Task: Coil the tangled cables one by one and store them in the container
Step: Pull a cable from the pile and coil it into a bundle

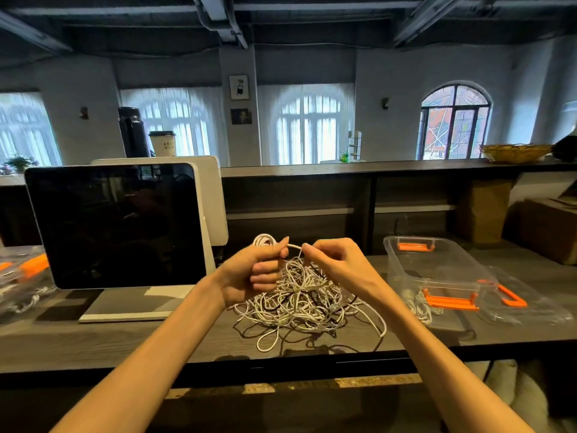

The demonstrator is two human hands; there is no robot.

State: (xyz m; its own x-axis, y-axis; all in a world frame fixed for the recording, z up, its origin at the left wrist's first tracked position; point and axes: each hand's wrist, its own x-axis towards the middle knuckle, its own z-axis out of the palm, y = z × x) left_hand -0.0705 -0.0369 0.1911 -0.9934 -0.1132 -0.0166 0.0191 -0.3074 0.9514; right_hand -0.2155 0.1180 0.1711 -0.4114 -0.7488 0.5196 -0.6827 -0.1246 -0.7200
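White cable (293, 245) being pinched by right hand (335, 260); left hand (253, 270) gripping its coil (264, 240) above tangle (299, 298); container (437, 270) sitting right of tangle.

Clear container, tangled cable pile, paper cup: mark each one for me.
Clear container (394, 254), head view, on its bare left wall.
Tangled cable pile (299, 303), head view, on the middle of the heap.
Paper cup (164, 145), head view, on its printed side.
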